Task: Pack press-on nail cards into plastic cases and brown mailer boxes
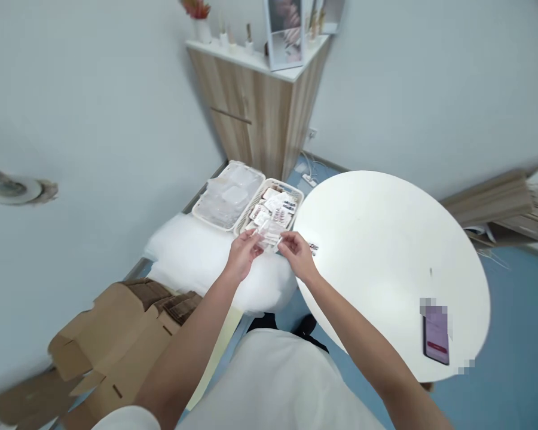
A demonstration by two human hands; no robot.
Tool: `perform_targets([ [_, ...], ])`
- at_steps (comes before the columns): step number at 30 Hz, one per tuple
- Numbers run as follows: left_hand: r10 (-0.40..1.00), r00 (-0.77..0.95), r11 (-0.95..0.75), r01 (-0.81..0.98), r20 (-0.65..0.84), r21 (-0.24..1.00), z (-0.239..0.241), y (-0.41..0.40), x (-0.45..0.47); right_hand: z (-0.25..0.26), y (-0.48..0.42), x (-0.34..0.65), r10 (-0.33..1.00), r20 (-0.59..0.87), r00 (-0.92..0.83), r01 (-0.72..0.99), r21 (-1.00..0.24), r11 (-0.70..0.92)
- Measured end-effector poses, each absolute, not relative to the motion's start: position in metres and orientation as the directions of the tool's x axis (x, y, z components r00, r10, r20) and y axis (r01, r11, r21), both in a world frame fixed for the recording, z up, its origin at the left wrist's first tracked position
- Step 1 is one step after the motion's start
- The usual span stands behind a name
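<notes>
My left hand (242, 257) pinches a clear plastic packet (269, 232) by its left side. Closed at the packet's right edge are the fingers of my right hand (298, 255). Something whitish shows through the clear plastic, too small to make out. Just beyond the packet is a white basket (299, 200) full of small white cards (275, 206) with dark marks, some of them in clear wrapping. A small item with dark marks (314, 248) lies at the table's edge, partly behind my right hand.
Left of the basket stands a second white basket (219, 224) with clear plastic bags. Puffy white wrapping (192, 257) and folded cardboard boxes (116, 322) lie nearer. On the right is a round white table (376, 239) with a phone (436, 337). A wooden cabinet (269, 113) fills the corner.
</notes>
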State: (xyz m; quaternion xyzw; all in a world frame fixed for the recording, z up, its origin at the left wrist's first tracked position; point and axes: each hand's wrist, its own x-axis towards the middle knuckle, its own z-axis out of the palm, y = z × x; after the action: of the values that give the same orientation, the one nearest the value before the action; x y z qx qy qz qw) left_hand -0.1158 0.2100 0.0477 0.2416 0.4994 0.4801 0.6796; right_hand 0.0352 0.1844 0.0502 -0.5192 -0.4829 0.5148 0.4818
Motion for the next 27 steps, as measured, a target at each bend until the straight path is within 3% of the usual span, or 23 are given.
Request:
perform_targets([
  [5,0.861,0.267,0.482,-0.159,-0.433,0.861,0.052,0.152,-0.037,0.059,0.086,0.131,0.973,-0.200,0.111,0.033,-0.978,-0.205],
  [10,0.797,0.478,0.338,0.152,-0.368,0.929,0.055,0.103,0.038,0.056,0.002,0.212,0.916,-0.252,0.312,-0.001,-0.964,-0.265],
  [14,0.662,0.665,0.252,0.237,-0.346,0.938,0.057,0.065,0.088,0.047,-0.046,0.248,0.888,-0.282,0.364,-0.109,-0.959,-0.261],
  [17,0.637,0.674,0.301,0.228,-0.374,0.926,0.054,0.042,0.115,0.039,-0.069,0.260,0.872,-0.328,0.362,-0.231,-0.938,-0.256],
  [21,0.708,0.570,0.365,0.209,-0.416,0.907,0.048,0.021,0.133,0.032,-0.091,0.272,0.831,-0.336,0.443,-0.301,-0.929,-0.215],
  [27,0.719,0.592,0.181,0.346,-0.364,0.920,0.045,0.005,0.130,0.028,-0.104,0.279,0.774,-0.332,0.539,-0.314,-0.932,-0.181],
])
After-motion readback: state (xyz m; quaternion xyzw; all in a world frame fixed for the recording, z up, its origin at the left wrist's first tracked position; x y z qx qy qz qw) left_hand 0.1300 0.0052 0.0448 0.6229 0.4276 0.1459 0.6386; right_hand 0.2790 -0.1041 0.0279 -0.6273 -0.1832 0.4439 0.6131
